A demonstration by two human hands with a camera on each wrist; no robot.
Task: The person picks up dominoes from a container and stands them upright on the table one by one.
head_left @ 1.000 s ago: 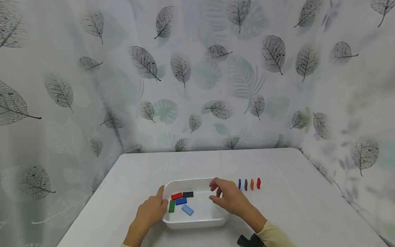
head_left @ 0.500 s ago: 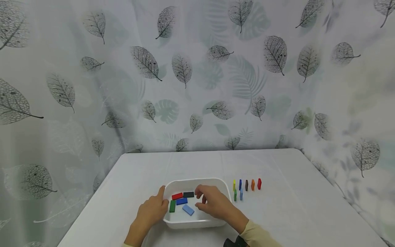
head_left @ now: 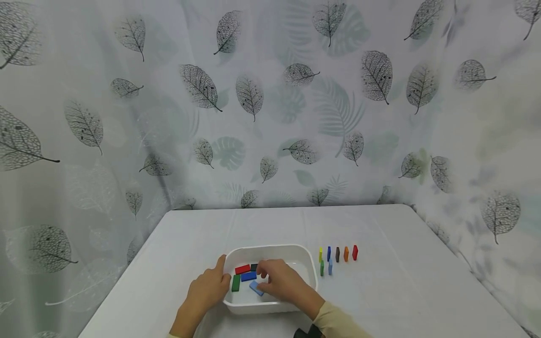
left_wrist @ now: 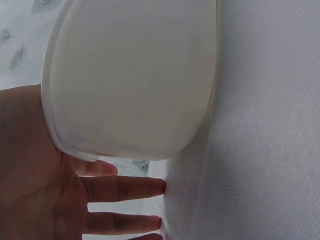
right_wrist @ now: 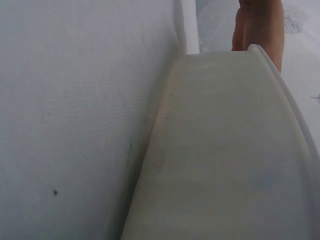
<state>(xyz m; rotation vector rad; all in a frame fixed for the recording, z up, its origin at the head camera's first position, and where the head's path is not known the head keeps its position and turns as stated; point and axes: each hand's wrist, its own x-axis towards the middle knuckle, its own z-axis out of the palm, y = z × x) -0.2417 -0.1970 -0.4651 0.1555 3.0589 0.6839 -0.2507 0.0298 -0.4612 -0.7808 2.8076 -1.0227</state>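
My left hand rests against the left end of a white plastic tray. In the left wrist view, straight fingers reach down beside the tray's wall, fingertips at the tablecloth. Inside the tray, my right hand hovers low with bent, spread fingers. Its thumb overlaps the light-blue domino; contact cannot be told. The index finger partly covers the black domino. Red, blue and green dominoes lie flat around them. The right wrist view shows mostly the tray's outer wall.
Right of the tray, yellow, blue, brown, orange and red dominoes stand upright in a row. Green and light-blue ones stand in front. A leaf-print curtain surrounds the white table.
My right hand has moved left from the tray's right side to the dominoes inside it, uncovering the standing green and light-blue dominoes. My left hand has stayed at the tray's left end.
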